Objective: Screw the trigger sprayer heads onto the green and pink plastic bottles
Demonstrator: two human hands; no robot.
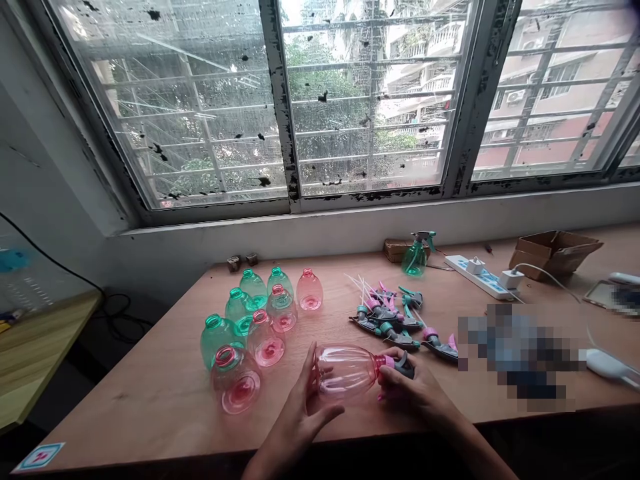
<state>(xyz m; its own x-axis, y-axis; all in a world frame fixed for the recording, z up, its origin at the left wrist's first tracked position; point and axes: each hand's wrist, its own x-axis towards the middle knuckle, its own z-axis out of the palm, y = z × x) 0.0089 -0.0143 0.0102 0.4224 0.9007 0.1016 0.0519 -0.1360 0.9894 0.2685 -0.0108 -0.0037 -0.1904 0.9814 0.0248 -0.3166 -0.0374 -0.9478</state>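
Bare wooden tabletop [155, 407] lies under the grip: the left hand [300, 408] cups the base of a sideways pink bottle [346, 371], while the right hand [421, 387] clasps the trigger head [404, 365] at its neck. Uncapped bottles [264, 339] stand left of this hold, loose sprayers [384, 313] just beyond it.

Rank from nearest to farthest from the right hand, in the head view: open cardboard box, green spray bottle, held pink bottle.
1. Held pink bottle, neck at right hand
2. Green spray bottle, ahead, at the back
3. Open cardboard box, at the back right
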